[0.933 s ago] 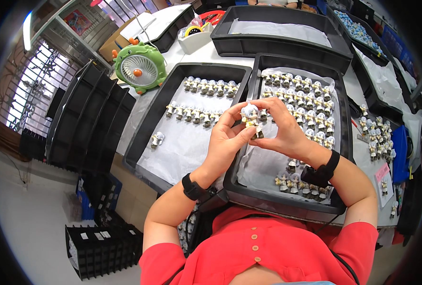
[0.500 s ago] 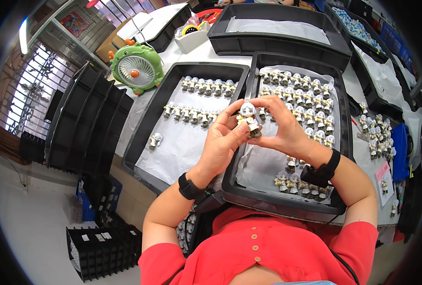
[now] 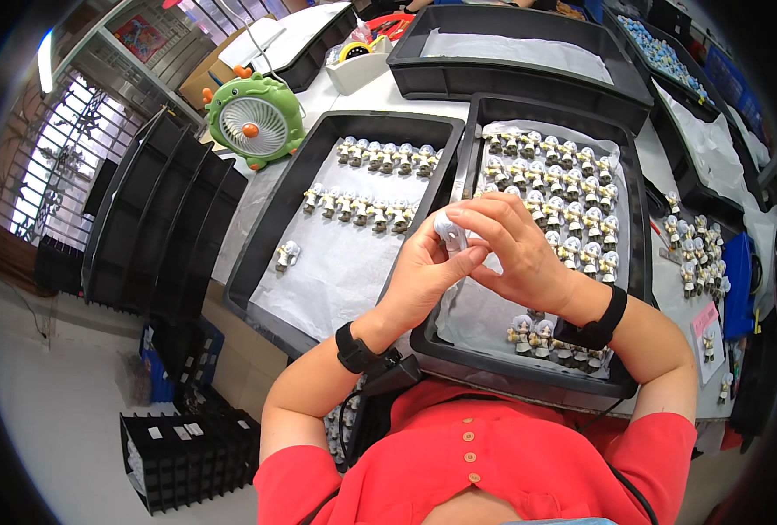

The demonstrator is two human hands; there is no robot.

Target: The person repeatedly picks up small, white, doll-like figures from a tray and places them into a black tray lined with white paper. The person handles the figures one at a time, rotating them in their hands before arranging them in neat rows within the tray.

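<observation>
Between my two hands, over the gap between two black trays, is a small white-haired figurine (image 3: 449,229). Its head shows; fingers cover most of its body. My left hand (image 3: 421,273) grips it from the left, thumb in front. Fingers of my right hand (image 3: 515,249) close on it from the right and over the top. Under my left hand, the left tray (image 3: 255,254) holds rows of like figurines (image 3: 353,206) on white paper, plus a single figurine (image 3: 287,255) near its left side. The right tray (image 3: 640,262) holds several fuller rows of figurines (image 3: 572,210).
Loose figurines (image 3: 699,254) lie on the table to the right, beside a blue bin (image 3: 738,284) and a pink-and-white card (image 3: 709,346). A green fan (image 3: 255,121) stands at the back left. Behind the trays is another large black tray (image 3: 520,74). Black crates (image 3: 157,219) stack at left.
The figurine has turned from facing me upright to showing mainly its hair. My right fingers have come over it and closer to my left hand.
</observation>
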